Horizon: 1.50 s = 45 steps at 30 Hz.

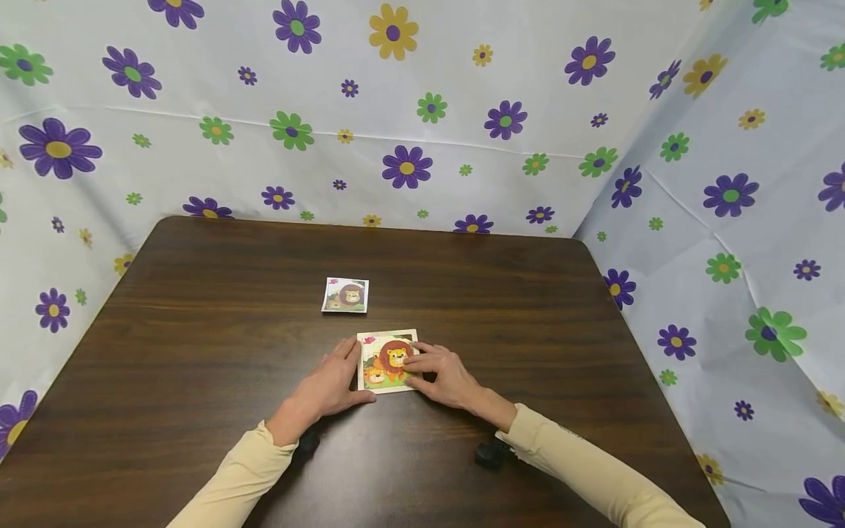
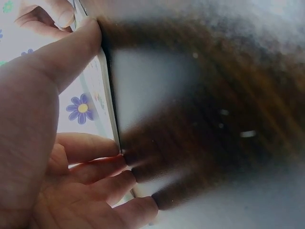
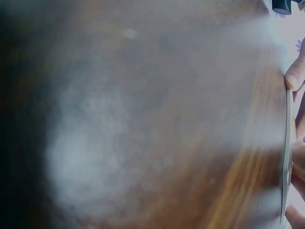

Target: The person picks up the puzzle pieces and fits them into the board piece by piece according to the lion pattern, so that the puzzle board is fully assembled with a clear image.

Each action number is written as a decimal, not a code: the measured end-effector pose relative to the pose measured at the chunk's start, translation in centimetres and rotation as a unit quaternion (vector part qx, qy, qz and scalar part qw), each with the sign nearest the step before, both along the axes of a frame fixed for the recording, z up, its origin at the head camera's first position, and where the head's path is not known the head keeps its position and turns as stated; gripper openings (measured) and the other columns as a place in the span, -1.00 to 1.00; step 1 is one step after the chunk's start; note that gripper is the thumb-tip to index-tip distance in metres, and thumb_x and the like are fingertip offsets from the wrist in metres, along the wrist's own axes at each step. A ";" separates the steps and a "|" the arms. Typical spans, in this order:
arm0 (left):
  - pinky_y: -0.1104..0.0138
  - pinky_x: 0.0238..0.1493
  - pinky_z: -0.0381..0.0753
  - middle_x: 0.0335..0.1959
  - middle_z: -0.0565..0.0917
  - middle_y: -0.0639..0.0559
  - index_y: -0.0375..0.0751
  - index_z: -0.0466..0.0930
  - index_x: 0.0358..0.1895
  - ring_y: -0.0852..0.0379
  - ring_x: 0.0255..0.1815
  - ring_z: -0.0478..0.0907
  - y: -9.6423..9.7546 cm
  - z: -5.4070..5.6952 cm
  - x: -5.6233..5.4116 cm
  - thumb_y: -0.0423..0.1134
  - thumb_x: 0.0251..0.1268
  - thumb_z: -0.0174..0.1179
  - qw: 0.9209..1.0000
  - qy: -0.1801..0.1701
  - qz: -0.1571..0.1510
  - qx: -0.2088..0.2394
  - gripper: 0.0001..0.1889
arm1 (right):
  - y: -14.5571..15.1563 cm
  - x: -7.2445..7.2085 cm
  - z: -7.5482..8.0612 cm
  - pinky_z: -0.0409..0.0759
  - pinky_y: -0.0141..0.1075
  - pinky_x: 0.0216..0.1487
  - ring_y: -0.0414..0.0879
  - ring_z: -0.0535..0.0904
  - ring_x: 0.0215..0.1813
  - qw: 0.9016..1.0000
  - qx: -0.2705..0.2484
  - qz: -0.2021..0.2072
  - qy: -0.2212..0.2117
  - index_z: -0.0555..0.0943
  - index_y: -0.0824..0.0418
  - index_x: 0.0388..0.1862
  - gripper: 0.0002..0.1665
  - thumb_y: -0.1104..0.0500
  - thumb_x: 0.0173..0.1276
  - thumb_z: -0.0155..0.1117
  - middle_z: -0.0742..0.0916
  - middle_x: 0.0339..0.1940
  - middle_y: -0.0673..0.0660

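Observation:
A square lion jigsaw puzzle [image 1: 386,350] in a pale wooden frame lies on the dark table. My left hand [image 1: 334,378] rests along the frame's left side, its thumb at the lower edge. In the left wrist view, the thumb and extended fingertips [image 2: 143,210] touch the frame's edge [image 2: 110,102]. From the right, my right hand [image 1: 444,372] reaches over the puzzle, fingertips touching its right part and thumb near the lower right corner. The pieces under those fingers are hidden. A dark patch shows at the puzzle's upper right corner.
Behind the puzzle, slightly left, lies a small picture card [image 1: 345,295] with the same lion scene. The brown wood-grain table [image 1: 198,330] has a flowered cloth [image 1: 462,88] hanging behind it and at both sides. Black wrist devices [image 1: 491,453] sit under the sleeves.

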<state>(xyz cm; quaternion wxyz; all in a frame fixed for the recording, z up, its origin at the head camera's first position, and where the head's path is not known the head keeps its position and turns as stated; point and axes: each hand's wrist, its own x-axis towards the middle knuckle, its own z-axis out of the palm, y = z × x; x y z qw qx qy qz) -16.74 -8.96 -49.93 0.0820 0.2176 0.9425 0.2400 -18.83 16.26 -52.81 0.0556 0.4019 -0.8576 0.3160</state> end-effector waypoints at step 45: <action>-0.25 0.17 0.31 0.34 0.24 -0.49 -0.60 0.20 0.32 -0.36 0.37 0.19 0.0 -0.1 -0.2 0.04 -0.04 0.47 1.000 -0.006 0.003 0.000 0.00 | 0.3 -0.1 -0.2 0.48 -0.03 0.19 0.04 0.46 0.31 0.994 -0.019 -0.036 -0.101 0.73 0.22 -0.06 -0.66 0.20 0.16 0.45 0.73 -0.01 0.08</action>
